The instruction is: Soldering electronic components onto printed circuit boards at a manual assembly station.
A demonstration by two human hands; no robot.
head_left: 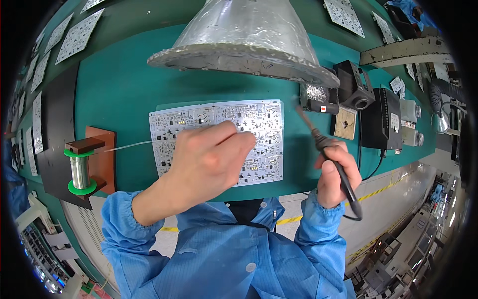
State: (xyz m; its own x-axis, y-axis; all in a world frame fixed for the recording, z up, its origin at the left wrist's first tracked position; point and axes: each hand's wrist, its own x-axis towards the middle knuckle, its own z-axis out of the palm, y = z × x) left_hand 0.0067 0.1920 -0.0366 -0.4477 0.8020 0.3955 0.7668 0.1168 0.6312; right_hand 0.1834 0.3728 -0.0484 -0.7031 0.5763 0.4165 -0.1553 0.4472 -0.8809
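Note:
My right hand [334, 174] grips a soldering iron [343, 174] by its dark handle, right of the circuit board. The iron's tip points up and away, toward the tin of bright metal bits [318, 93]. Over the middle of the white circuit board panel [266, 134] is my left hand [211, 154], its fingers closed. A thin solder wire [130, 146] runs to that hand from a spool with green flanges [80, 173] at the left. The wire's end and the fingertips are hidden behind the hand, and part of the board is covered.
A large silvery fume hood [244, 30] hangs low beyond the board. On the right stand a black iron holder [354, 87], a sponge tray [344, 123] and a black power unit [381, 119] with a cable. More boards [79, 37] lie at the far left.

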